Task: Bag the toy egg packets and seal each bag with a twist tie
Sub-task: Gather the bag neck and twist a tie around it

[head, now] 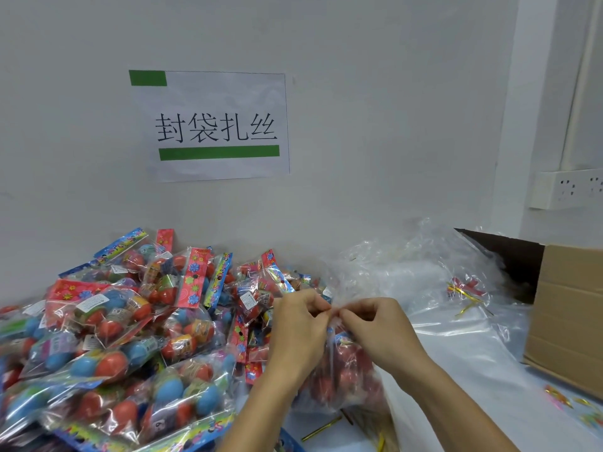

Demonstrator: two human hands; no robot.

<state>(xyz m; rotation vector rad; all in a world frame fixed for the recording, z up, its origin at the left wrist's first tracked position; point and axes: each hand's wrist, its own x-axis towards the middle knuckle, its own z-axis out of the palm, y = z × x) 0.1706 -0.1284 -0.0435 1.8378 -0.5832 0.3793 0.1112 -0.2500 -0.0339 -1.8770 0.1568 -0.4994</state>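
Observation:
A clear plastic bag (342, 376) filled with red and blue toy egg packets stands in front of me at the table's near edge. My left hand (300, 324) and my right hand (375, 324) both pinch its gathered neck, fingertips nearly meeting at the top. Whether a twist tie is between the fingers I cannot tell. A big heap of loose toy egg packets (124, 324) covers the left half of the table. Gold twist ties (321, 428) lie on the table below the bag.
A pile of empty clear bags (424, 278) lies at the back right, with more gold ties (466, 298) on it. An open cardboard box (567, 314) stands at the right edge. A paper sign (212, 125) hangs on the wall behind.

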